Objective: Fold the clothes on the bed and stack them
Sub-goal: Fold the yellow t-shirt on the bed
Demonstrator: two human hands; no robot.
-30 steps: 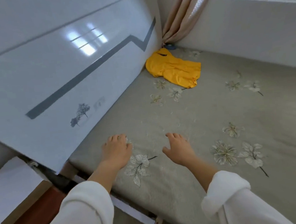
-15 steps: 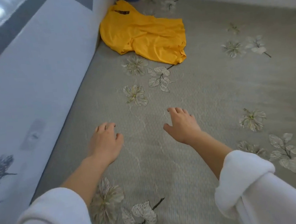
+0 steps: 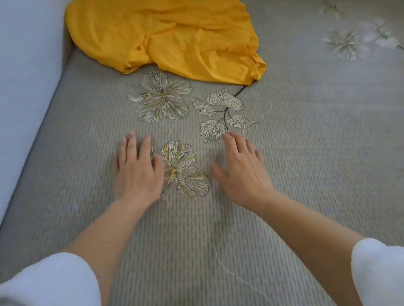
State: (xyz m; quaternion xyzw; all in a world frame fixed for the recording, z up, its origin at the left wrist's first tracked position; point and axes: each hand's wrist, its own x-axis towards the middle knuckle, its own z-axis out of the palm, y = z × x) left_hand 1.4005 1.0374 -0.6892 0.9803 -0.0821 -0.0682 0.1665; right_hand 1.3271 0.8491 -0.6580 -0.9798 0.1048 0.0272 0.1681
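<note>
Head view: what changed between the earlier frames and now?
The left hand and right hand reached forward over the bed sheet toward the yellow shirt, the camera following; neither has touched it. Nothing was gripped or released. The shirt stays crumpled against the headboard.

**White sleeves, bare forearms**

Two arms of one person; the left sleeve (image 3: 44, 298) is white, thick and soft-looking, with a rounded cuff ending partway up the forearm; the right sleeve (image 3: 393, 275) is the same white fabric, with a plump, rounded cuff edge; beyond each cuff the forearm is bare down to the left hand (image 3: 136, 174) and right hand (image 3: 242, 171); both sleeves look slightly blurred.
</note>
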